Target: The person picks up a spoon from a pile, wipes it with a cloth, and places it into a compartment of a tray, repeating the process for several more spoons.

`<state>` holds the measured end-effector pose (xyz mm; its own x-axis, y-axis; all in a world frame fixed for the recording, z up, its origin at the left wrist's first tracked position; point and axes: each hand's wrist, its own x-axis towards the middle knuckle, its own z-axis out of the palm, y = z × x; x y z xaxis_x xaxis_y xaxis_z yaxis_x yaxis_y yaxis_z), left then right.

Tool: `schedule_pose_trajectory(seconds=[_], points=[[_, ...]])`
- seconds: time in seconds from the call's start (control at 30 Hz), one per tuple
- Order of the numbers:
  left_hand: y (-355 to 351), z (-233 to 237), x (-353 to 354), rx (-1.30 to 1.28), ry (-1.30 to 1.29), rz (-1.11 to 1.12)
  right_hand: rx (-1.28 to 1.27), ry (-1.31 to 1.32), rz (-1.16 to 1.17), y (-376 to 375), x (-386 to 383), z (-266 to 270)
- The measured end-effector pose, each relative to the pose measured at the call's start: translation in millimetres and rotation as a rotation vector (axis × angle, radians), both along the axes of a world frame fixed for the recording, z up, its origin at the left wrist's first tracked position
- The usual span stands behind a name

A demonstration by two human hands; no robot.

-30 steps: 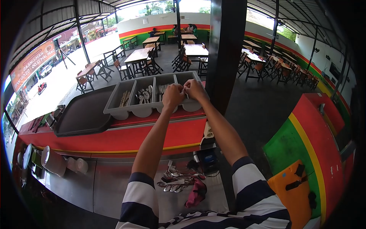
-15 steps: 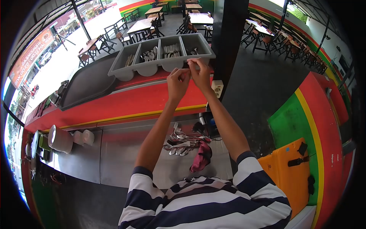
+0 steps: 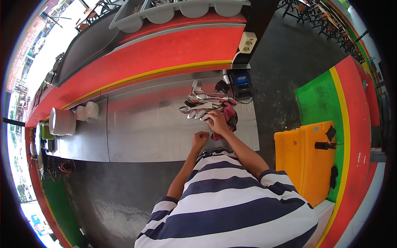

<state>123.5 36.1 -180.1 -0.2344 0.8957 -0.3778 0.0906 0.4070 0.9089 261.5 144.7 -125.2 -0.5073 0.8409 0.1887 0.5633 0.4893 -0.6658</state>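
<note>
A pile of spoons and forks (image 3: 200,103) lies on the steel counter (image 3: 144,132). Beside the pile on the right is a dark red cloth (image 3: 230,111). My right hand (image 3: 218,123) is at the lower edge of the pile, over the cloth, with its fingers curled toward the spoons; whether it grips one is too small to tell. My left hand (image 3: 200,139) is closed just above the counter's front edge, lower left of the right hand; anything inside it is hidden. The grey cutlery tray (image 3: 161,13) sits on the red ledge above, partly cut off by the view.
Dark serving trays (image 3: 87,45) are stacked on the ledge at the left. White plates (image 3: 62,121) and small bowls (image 3: 92,109) stand at the counter's left. A blue-black device (image 3: 241,84) and a white socket block (image 3: 247,42) are at the right, with an orange case (image 3: 304,157) beyond.
Both hands have come down from the cutlery tray to the counter, the right one to the spoons and cloth. The view has tilted downward.
</note>
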Motion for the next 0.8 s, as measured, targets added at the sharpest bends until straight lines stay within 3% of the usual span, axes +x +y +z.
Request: schedule_pose_trajectory(seconds=[0.13, 0.17, 0.4, 0.7, 0.8], points=[[10, 29, -17, -0.047, -0.089, 0.012, 0.083, 0.003, -0.192, 23, -26, 9], [10, 32, -20, -0.037, -0.103, 0.02, 0.257, 0.018, -0.205, 29, -31, 12], [-10, 33, -37, -0.087, -0.11, 0.0, 0.175, -0.214, -0.138, 46, -27, -17], [-27, 23, -41, -0.089, -0.177, -0.06, 0.198, -0.186, -0.128, 41, -17, -8], [-20, 27, -34, -0.056, -0.22, -0.039, -0.037, -0.072, -0.248, 18, -24, 13]])
